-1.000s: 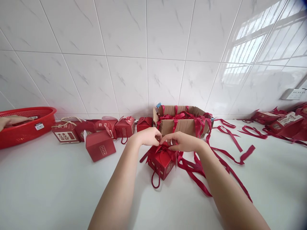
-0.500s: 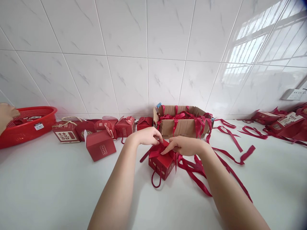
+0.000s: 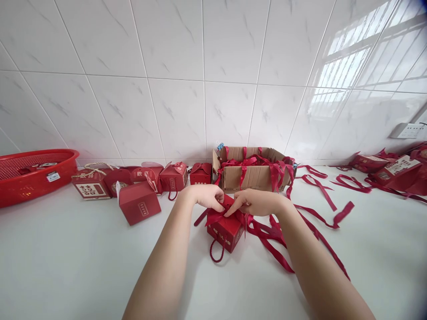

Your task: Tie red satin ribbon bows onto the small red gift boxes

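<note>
A small red gift box [image 3: 226,235] stands on the white table in front of me, its dark red cord handle hanging down the near side. Red ribbon [image 3: 216,217] lies in a bow across its top. My left hand [image 3: 210,195] comes in from the left, thumb and fingers closed on the ribbon by the knot. From the other side, my right hand [image 3: 255,202] presses a pointed index finger on the knot, the remaining fingers curled on ribbon. The fingertips partly hide the knot itself.
Behind the box sits a cardboard carton [image 3: 256,178] draped with ribbons. Loose ribbons [image 3: 273,242] lie to the right. Several red boxes [image 3: 138,202] stand at left beside a red plastic basket [image 3: 53,178]. More red boxes [image 3: 396,173] are at the far right.
My left hand has shifted slightly right and down, its fingertips now at the knot beside my right index finger. Another person's hand at the far left has left the view.
</note>
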`<state>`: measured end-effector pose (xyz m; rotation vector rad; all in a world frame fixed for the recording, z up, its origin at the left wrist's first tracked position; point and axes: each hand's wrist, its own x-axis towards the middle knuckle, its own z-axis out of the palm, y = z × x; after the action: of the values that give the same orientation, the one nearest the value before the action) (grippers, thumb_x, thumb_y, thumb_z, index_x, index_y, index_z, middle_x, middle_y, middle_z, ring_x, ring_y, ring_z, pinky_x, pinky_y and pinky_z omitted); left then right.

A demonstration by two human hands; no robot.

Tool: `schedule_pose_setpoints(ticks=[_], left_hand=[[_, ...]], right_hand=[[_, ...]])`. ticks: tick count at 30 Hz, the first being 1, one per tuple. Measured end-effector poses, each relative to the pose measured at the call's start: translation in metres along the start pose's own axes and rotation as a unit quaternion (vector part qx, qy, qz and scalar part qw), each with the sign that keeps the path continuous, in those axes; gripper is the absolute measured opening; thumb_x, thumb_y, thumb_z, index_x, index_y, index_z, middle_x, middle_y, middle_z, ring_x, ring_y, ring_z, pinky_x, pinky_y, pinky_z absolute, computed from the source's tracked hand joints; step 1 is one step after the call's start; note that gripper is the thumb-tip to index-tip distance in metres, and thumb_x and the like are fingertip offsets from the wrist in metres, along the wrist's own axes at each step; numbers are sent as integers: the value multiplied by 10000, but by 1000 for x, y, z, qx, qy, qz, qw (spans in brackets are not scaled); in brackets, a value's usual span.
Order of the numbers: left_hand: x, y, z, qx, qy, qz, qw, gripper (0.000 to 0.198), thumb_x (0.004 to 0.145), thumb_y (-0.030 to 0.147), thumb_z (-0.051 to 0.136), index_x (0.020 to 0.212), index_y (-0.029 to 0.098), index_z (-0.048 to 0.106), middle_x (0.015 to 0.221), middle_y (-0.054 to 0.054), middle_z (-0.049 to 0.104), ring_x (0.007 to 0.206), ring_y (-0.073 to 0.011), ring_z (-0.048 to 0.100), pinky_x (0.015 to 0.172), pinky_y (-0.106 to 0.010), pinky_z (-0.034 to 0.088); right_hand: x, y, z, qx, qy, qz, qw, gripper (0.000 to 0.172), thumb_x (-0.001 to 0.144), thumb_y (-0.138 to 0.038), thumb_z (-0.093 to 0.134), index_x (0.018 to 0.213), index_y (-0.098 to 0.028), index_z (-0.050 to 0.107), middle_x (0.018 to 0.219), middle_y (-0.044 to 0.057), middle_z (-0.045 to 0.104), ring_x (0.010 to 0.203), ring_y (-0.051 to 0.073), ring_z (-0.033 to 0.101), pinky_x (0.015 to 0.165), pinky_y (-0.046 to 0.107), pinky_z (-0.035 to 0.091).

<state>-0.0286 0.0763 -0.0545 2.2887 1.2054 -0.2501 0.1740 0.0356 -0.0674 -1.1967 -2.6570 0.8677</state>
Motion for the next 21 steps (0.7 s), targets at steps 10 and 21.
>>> schedule_pose_setpoints(ticks=[10,21], left_hand=[[1,0,0,-10,4,75,997,276,643,422,646,783,213,533,781,19,511,662,-136,443,543,-241,305],[-4,-3,-2,-22,6,8,1000,324,737,468,537,908,213,639,857,-17,601,741,-177,516,607,-252,361]], right_hand=[[-6,-3,-8,-6,68,-2,998,332,780,-151,498,1069,-283,595,941,4,592,685,123,516,573,236,410],[-8,-4,-8,-20,54,34,998,457,776,-200,525,1217,-321,525,924,12,586,664,130,512,551,235,404]])
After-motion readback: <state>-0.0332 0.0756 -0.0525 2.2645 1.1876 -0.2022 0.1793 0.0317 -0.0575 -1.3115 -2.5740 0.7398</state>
